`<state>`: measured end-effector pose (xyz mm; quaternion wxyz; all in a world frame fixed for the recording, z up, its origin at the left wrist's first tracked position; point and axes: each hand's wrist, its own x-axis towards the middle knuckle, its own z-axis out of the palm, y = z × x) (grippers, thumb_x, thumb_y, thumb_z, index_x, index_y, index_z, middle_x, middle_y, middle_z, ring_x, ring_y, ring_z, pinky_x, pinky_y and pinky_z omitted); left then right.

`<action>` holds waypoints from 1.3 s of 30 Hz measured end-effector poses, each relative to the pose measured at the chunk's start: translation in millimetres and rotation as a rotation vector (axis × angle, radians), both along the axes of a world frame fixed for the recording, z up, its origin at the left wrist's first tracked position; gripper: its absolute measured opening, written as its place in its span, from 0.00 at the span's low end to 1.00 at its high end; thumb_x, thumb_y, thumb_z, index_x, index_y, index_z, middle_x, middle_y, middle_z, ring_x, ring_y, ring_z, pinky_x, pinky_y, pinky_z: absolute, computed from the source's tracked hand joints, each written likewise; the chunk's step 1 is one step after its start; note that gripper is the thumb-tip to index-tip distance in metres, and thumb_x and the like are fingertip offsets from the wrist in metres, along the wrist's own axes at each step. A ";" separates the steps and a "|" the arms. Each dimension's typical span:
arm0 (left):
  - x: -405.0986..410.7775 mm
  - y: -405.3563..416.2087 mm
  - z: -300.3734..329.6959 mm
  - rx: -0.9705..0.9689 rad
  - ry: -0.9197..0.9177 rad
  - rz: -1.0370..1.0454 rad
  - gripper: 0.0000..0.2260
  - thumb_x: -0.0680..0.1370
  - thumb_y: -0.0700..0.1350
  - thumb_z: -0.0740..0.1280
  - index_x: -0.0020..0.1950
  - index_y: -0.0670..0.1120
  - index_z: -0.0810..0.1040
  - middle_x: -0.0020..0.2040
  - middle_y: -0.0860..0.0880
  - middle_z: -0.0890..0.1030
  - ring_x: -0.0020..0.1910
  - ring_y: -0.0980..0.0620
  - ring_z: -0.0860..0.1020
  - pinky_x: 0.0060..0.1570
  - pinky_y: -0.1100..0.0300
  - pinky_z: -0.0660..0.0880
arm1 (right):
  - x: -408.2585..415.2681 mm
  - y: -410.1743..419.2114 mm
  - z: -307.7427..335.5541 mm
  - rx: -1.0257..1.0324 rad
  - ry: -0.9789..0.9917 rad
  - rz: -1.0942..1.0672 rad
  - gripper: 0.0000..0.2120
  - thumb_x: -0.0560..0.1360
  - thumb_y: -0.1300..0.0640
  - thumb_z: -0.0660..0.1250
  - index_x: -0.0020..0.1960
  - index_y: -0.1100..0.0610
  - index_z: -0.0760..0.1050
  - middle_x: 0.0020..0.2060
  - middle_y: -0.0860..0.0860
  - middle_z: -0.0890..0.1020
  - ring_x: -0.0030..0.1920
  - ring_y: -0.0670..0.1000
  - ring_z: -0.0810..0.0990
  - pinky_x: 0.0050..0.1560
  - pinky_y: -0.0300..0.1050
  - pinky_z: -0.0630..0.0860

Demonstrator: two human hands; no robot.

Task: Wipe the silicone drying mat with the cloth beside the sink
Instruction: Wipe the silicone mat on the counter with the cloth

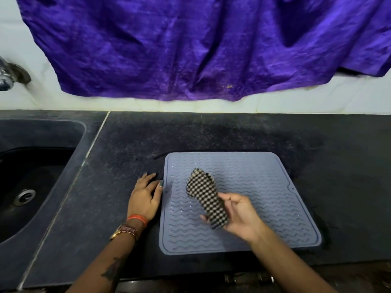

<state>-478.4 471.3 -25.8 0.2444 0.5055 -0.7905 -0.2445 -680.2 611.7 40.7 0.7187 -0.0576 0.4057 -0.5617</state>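
Note:
A grey-blue silicone drying mat (pixel 264 187) with a wavy ribbed surface lies flat on the dark counter. My right hand (pixel 239 214) holds a folded black-and-white checked cloth (pixel 206 197) above the mat's left-centre part, fingers curled round its lower end. My left hand (pixel 146 197) rests flat on the counter just left of the mat, its thumb touching the mat's left edge.
A dark sink (pixel 31 176) with a metal drain is set into the counter (pixel 127 144) at the left. A tap (pixel 8 77) sticks out of the white wall above it. A purple cloth (pixel 190 49) hangs across the wall behind.

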 end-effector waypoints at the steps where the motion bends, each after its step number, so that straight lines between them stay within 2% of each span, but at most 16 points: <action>1: -0.4 -0.2 -0.1 -0.005 -0.002 -0.005 0.23 0.75 0.52 0.54 0.59 0.41 0.79 0.67 0.43 0.73 0.72 0.44 0.63 0.73 0.52 0.54 | -8.9 -6.9 0.3 0.002 0.026 0.007 0.14 0.72 0.54 0.62 0.47 0.64 0.79 0.38 0.59 0.83 0.35 0.55 0.82 0.38 0.52 0.80; 3: -0.9 -0.3 -0.1 -0.011 -0.004 -0.008 0.22 0.75 0.52 0.55 0.59 0.41 0.79 0.67 0.43 0.73 0.71 0.44 0.63 0.73 0.51 0.55 | -23.1 -25.5 3.1 0.002 0.130 0.029 0.16 0.70 0.48 0.65 0.41 0.62 0.82 0.34 0.57 0.82 0.32 0.52 0.81 0.34 0.46 0.80; 4: -1.2 -0.7 -0.1 -0.013 -0.005 -0.006 0.22 0.75 0.52 0.55 0.58 0.42 0.79 0.67 0.44 0.73 0.71 0.44 0.63 0.73 0.51 0.55 | -27.6 -36.7 5.8 -0.002 0.212 0.049 0.15 0.68 0.48 0.67 0.41 0.61 0.81 0.33 0.55 0.82 0.31 0.50 0.81 0.32 0.43 0.80; 6: -1.6 -1.5 -0.2 -0.016 -0.005 -0.002 0.21 0.74 0.52 0.56 0.57 0.43 0.80 0.66 0.44 0.74 0.71 0.44 0.63 0.73 0.52 0.55 | -34.2 -61.4 10.4 -0.038 0.439 0.118 0.13 0.69 0.52 0.69 0.47 0.61 0.79 0.33 0.51 0.84 0.33 0.47 0.82 0.31 0.39 0.78; 8: -1.8 -2.3 -0.6 -0.013 -0.006 -0.003 0.20 0.75 0.52 0.57 0.57 0.44 0.80 0.67 0.45 0.74 0.72 0.44 0.63 0.73 0.52 0.55 | -34.6 -89.6 14.3 -0.108 0.776 0.202 0.11 0.73 0.54 0.69 0.52 0.57 0.78 0.40 0.48 0.85 0.40 0.47 0.83 0.38 0.38 0.78; 11: -1.8 -5.1 -3.9 -0.019 -0.010 -0.007 0.15 0.77 0.49 0.61 0.58 0.45 0.80 0.67 0.45 0.73 0.72 0.45 0.62 0.73 0.53 0.54 | -29.4 -135.4 12.7 -0.200 1.496 0.292 0.15 0.74 0.49 0.67 0.59 0.52 0.76 0.50 0.47 0.82 0.52 0.50 0.79 0.48 0.43 0.74; 13: -2.3 -6.3 -5.0 -0.025 -0.003 -0.003 0.14 0.76 0.48 0.61 0.57 0.45 0.80 0.67 0.45 0.74 0.72 0.45 0.63 0.73 0.53 0.54 | -22.5 -163.3 4.1 -0.235 1.906 0.351 0.17 0.76 0.49 0.63 0.64 0.50 0.69 0.58 0.51 0.78 0.59 0.55 0.74 0.56 0.52 0.69; 17: -3.6 -7.2 -3.4 -0.017 0.009 0.011 0.15 0.76 0.49 0.60 0.57 0.45 0.80 0.66 0.45 0.74 0.71 0.44 0.64 0.73 0.52 0.55 | -5.0 -189.8 -27.4 -0.160 2.222 0.655 0.25 0.78 0.56 0.60 0.72 0.47 0.57 0.68 0.54 0.68 0.65 0.60 0.66 0.62 0.60 0.63; 20: -3.6 -7.5 -1.1 -0.015 0.008 0.011 0.19 0.76 0.50 0.56 0.58 0.44 0.80 0.66 0.44 0.74 0.71 0.44 0.64 0.73 0.51 0.55 | -3.0 -192.0 -37.9 -0.154 2.338 0.660 0.29 0.76 0.58 0.60 0.73 0.46 0.55 0.69 0.53 0.66 0.65 0.60 0.65 0.62 0.62 0.63; 27: -3.3 -4.8 3.2 0.025 0.063 0.038 0.23 0.77 0.53 0.52 0.67 0.44 0.71 0.68 0.43 0.72 0.72 0.46 0.63 0.73 0.53 0.56 | 5.1 -157.5 -37.4 -0.271 2.303 0.630 0.25 0.76 0.59 0.60 0.71 0.45 0.60 0.67 0.52 0.69 0.63 0.58 0.67 0.58 0.59 0.67; 33: -2.3 -3.9 4.2 0.042 0.112 0.035 0.23 0.77 0.52 0.52 0.66 0.43 0.72 0.67 0.43 0.72 0.72 0.45 0.63 0.73 0.51 0.56 | 26.1 -96.1 -40.3 -0.372 2.266 0.612 0.25 0.78 0.58 0.58 0.71 0.42 0.58 0.66 0.51 0.70 0.63 0.56 0.67 0.60 0.57 0.64; 39: -2.1 -3.6 2.1 0.056 0.128 0.029 0.23 0.76 0.52 0.52 0.65 0.43 0.73 0.67 0.43 0.73 0.71 0.45 0.63 0.73 0.51 0.56 | 48.9 -33.6 -37.8 -0.449 2.253 0.664 0.30 0.74 0.61 0.60 0.71 0.41 0.57 0.65 0.51 0.69 0.64 0.57 0.65 0.59 0.57 0.62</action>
